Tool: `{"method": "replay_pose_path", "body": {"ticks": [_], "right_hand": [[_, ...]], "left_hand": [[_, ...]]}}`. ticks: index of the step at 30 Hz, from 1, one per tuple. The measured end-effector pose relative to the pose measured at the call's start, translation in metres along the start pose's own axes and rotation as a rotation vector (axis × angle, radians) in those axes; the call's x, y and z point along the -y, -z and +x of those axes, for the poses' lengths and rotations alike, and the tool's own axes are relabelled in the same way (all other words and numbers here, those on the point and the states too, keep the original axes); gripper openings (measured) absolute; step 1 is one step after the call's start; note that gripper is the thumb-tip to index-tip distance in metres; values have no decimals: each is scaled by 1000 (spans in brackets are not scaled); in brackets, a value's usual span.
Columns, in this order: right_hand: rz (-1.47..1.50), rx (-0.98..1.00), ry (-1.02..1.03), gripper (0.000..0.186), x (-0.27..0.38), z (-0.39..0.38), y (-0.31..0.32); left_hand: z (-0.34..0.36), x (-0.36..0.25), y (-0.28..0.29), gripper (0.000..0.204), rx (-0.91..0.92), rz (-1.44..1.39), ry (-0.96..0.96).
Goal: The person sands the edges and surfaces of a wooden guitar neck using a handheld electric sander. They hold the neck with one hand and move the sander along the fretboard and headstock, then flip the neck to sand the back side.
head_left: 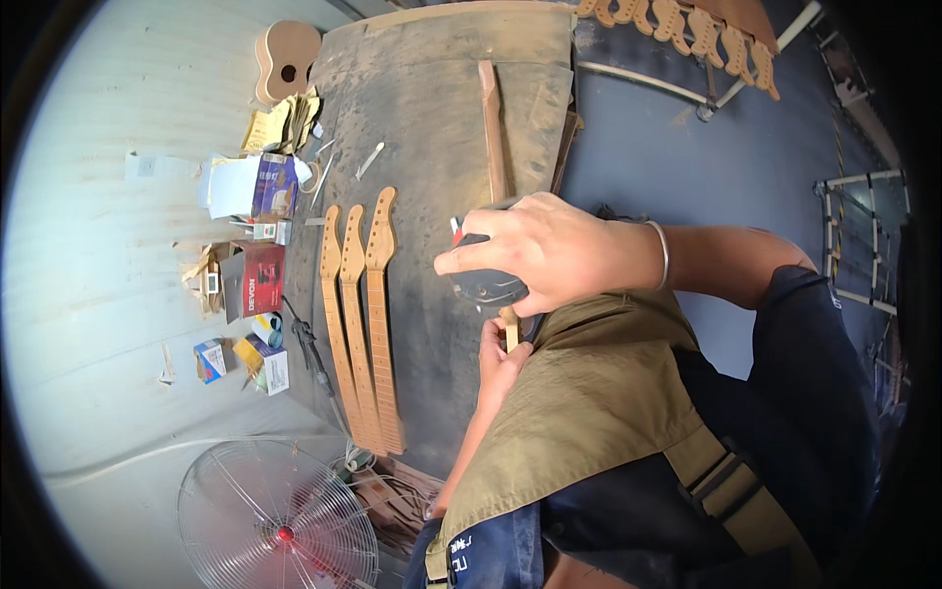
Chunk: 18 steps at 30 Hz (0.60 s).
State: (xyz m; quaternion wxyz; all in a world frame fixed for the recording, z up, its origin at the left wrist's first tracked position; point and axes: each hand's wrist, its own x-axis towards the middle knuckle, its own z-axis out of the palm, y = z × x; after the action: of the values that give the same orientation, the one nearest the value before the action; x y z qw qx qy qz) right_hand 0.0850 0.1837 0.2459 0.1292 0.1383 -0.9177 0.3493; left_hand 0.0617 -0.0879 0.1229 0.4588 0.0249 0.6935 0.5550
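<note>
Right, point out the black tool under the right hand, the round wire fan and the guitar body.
Black tool (490,286): head view, on its dark casing.
Wire fan (286,533): head view, on its red hub.
Guitar body (289,50): head view, on bare wood above the sound hole.

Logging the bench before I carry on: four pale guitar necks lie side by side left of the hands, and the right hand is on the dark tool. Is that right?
Not quite: the head view shows three pale guitar necks lying side by side there, not four. The rest stands: the right hand is on the dark tool.
</note>
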Motion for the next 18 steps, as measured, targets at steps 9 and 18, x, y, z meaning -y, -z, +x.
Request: {"method": "replay_pose_path", "body": {"ticks": [9,18], "right_hand": [[52,-117,-124,74,-14,-4,-24],[56,-233,-225,73,-25,-10,-50]], "left_hand": [[-9,-32,6,50,37,-309,194],[0,-18,27,47,57,-470,263]]}}
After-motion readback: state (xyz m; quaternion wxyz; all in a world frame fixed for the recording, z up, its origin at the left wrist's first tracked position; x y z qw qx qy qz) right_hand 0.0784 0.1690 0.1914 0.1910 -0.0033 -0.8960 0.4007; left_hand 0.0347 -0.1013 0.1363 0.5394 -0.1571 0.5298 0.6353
